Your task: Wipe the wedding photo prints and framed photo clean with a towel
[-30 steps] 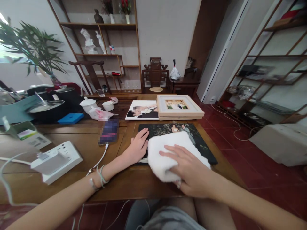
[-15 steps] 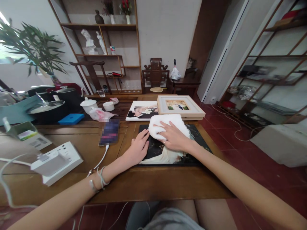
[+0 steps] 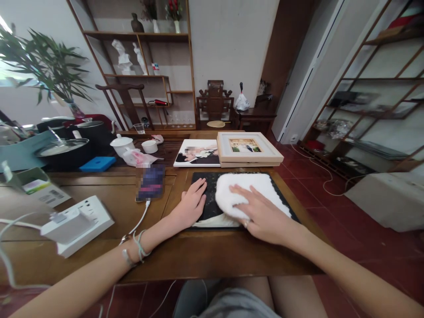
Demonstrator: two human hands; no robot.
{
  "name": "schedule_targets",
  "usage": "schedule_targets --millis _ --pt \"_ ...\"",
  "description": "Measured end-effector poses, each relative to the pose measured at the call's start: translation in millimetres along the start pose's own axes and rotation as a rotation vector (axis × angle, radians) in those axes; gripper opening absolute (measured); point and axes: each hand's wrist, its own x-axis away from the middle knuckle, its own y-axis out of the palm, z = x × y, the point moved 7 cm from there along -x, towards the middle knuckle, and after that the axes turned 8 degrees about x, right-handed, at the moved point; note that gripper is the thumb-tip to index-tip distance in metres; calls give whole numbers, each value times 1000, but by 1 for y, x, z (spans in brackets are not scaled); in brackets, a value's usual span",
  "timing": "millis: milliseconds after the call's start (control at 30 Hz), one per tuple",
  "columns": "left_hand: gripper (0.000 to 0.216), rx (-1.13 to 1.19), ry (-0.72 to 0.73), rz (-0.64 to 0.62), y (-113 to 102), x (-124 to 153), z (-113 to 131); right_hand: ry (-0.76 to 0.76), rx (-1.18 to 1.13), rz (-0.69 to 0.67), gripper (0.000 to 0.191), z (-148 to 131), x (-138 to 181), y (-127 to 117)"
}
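Head view: white cloth lies on the dark picture, covering most of its right half. Cloth [image 3: 245, 180], dark picture [image 3: 210, 210]. Right hand [image 3: 265, 216] is on the cloth, fingers spread on top; can't tell if the thumb side pinches any of it. Left hand [image 3: 191, 203] is flat over the picture's left edge, fingers slightly apart, nothing gripped.

Risks, my read: picture sits near the front edge of the table [image 3: 212, 256]. A hard pull towards the body with only light pressure on the left could slide it out, maybe over the edge. Grit under the cloth plus pressure could scratch the surface. Ring [image 3: 245, 224] at the cloth's lower edge: could scrape if the cloth bunches.

Further out: white-edged picture [image 3: 198, 154] and framed photo [image 3: 245, 145] just beyond the far edge; an overlong push could knock them. Left forearm next to the charging cable [image 3: 141, 221]; a snag could tug the phone [image 3: 150, 183].
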Motion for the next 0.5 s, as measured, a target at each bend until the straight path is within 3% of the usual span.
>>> schedule_targets --millis 67,133,267,367,500 --pt "44 45 12 30 -2 0 -1 120 51 54 41 14 -16 2" --pt "44 116 45 94 -7 -1 0 128 69 69 39 11 -28 4" --pt "49 241 73 220 -22 0 3 -151 17 26 35 -29 -33 5" --pt "52 275 42 235 -27 2 5 -361 -46 -20 36 -55 -18 5" --pt "53 250 39 201 -23 2 5 -451 -105 -59 50 -59 11 0"
